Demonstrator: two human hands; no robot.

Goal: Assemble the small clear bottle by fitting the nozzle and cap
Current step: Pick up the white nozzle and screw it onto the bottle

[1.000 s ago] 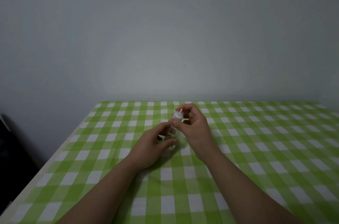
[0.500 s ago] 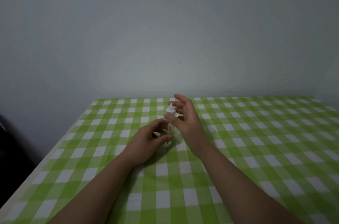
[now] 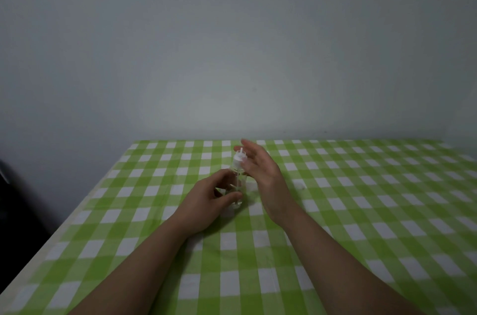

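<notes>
The small clear bottle (image 3: 238, 183) stands upright on the green-and-white checked tablecloth, a white nozzle (image 3: 240, 157) with a thin tip sitting on its neck. My left hand (image 3: 211, 198) is wrapped around the bottle's lower body with thumb and fingers. Just to the right of the nozzle is my right hand (image 3: 263, 172), fingers spread and holding nothing. A small clear piece, possibly the cap (image 3: 300, 185), lies on the cloth further right.
The table (image 3: 361, 211) runs back to a plain grey wall. Its left edge (image 3: 64, 227) falls off into a dark area. Both forearms reach in from the bottom of the view.
My right hand let go of the nozzle, which now sits on the bottle, and opened its fingers beside it. My left hand kept its hold on the bottle.
</notes>
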